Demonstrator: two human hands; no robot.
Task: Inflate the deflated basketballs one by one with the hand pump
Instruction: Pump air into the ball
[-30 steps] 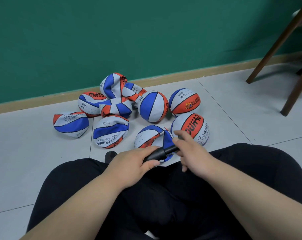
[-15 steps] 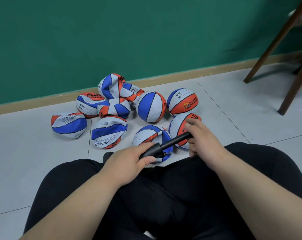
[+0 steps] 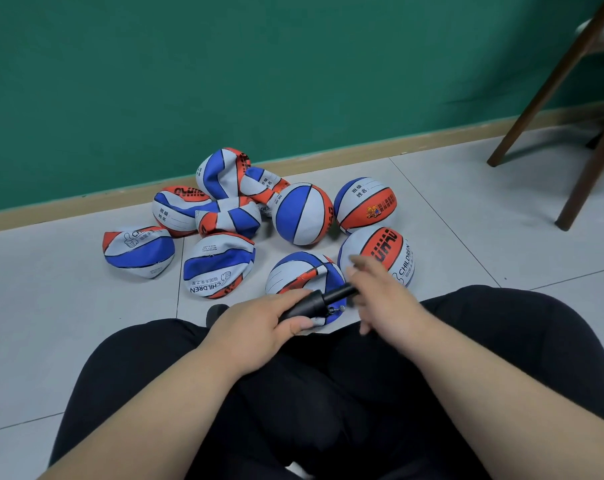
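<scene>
**Change.** The pump [image 3: 314, 303] rod, drawn out long toward 2 o'clock half a second ago, is now pushed almost home. Your right hand [image 3: 385, 299] is back near your left hand [image 3: 259, 327]. One stroke closes. By my reading pumping is under way and more strokes are needed.

**Fingers.** Your left fingers clench round the barrel. Your right fingers grasp the rod's handle end; they are blurred and the handle itself is hidden.

**Ball in work.** The soft ball [image 3: 300, 271] lies just past the pump at 12 o'clock, by your legs [image 3: 501, 323], and is creased and not yet round. A small metal tip shows under the barrel. You cannot tell whether it sits in the valve.

**Stock.**
- Three round balls [image 3: 304, 213] lie from 12 to 1 o'clock.
- About six flat balls [image 3: 138, 251] lie from 10 to 12 o'clock.

**Edges.**
- The wall [image 3: 293, 81] stands at 12 o'clock, close behind the pile.
- The chair [image 3: 591, 174] legs stand at 2 o'clock, well apart from you.
- Your own legs hem you in at 4 and 8 o'clock.

**Open room.**
- Bare floor [image 3: 51, 289] lies at 9 o'clock, left of the pile.
- More bare floor lies at 3 o'clock, between the nearest round ball and the chair.
- Your stroke line toward 2 o'clock runs just over that ball, so keep the pull short of it.
</scene>
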